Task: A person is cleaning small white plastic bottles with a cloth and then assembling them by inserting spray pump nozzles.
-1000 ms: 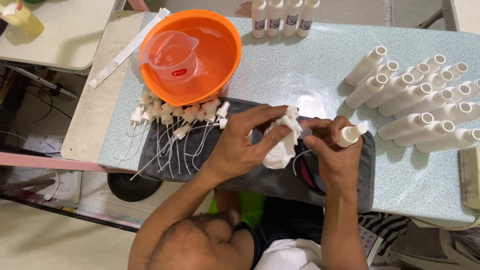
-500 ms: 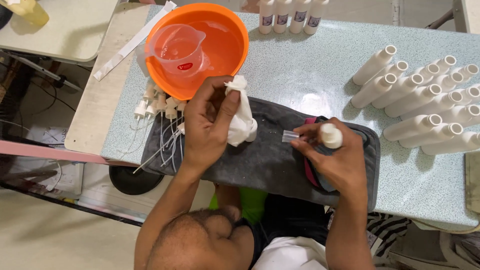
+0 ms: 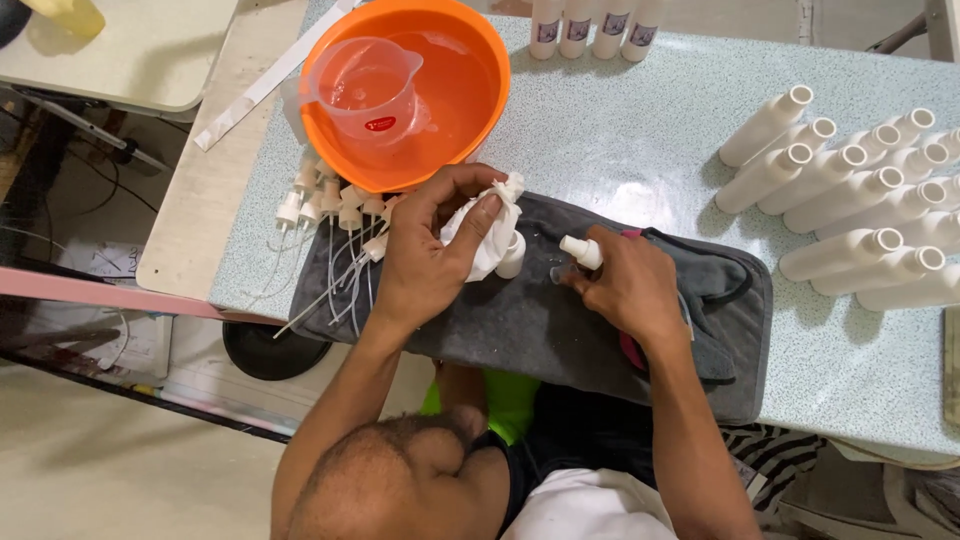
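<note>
The left hand [image 3: 430,250] has dropped back from the basin to the grey towel [image 3: 560,320], fingers closed on a white cloth [image 3: 487,228] pressed to a small white bottle [image 3: 512,254]. Behind, the orange basin [image 3: 478,60] holds water and a clear measuring jug [image 3: 372,88]. The right hand [image 3: 630,290] grips a white spray pump [image 3: 581,250]. Empty white bottles [image 3: 850,210] lie at right.

A crumpled white cloth [image 3: 478,232] is bunched in the left hand [image 3: 430,250], pressed against a small white bottle [image 3: 511,255] standing on the dark grey towel [image 3: 560,320]. The right hand [image 3: 630,285] grips a white spray-pump head [image 3: 582,251], apparently tilted, its tube hidden.
</note>
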